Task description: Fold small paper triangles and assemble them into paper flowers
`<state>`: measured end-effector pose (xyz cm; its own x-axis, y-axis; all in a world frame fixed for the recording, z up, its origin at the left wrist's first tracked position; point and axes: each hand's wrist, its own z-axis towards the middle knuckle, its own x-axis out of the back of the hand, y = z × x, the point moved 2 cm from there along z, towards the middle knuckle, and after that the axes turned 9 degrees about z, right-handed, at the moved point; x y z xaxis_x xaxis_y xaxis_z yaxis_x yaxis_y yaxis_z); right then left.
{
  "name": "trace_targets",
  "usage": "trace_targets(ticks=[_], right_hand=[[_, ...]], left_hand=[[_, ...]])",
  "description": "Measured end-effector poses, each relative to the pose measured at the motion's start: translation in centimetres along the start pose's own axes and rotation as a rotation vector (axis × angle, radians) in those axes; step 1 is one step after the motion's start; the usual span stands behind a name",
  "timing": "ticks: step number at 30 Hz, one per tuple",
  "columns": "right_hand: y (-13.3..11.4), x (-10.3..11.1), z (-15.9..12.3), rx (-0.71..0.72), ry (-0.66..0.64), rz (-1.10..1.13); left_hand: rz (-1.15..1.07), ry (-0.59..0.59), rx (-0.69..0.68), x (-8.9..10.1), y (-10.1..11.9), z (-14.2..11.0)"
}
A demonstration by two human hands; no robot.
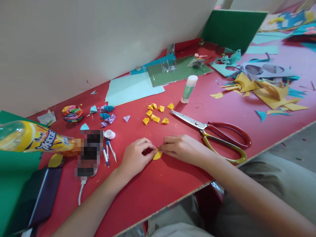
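Note:
Between my two hands, just above the red tabletop (145, 184), is a small yellow paper piece (157, 155) with a rounded lower edge. My left hand (138, 154) pinches its left side with thumb and forefinger. From the other side, the closed fingertips of my right hand (179, 148) grip its upper right part. Beyond my hands lies a loose group of small folded yellow papers (155, 118). To the right rest large scissors (197, 124) with one red and one yellow handle, blades partly apart. A glue stick (189, 89) with a white cap stands behind the scissors.
At left lie a drink bottle (37, 136), a dark case (37, 194), compasses (108, 149) and a multicoloured paper ball (72, 113). Folded blue and purple papers (107, 117) sit nearby. Light blue sheets (130, 89) lie behind; yellow scraps (269, 92) are heaped right, below a green board (232, 29).

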<state>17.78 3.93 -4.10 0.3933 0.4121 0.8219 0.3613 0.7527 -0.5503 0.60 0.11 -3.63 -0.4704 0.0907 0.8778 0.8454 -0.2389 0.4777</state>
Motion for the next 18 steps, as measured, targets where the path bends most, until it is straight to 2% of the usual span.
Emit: trace_targets(ticks=[6,18], right_hand=[[-0.19,-0.08,0.26,0.020,-0.010,-0.031],[-0.06,0.28,0.48,0.119,-0.108,-0.163]], left_hand=[[0.057,-0.019,-0.031,0.15,0.05,0.10],[0.179,-0.016,-0.224,0.11,-0.28,-0.17]])
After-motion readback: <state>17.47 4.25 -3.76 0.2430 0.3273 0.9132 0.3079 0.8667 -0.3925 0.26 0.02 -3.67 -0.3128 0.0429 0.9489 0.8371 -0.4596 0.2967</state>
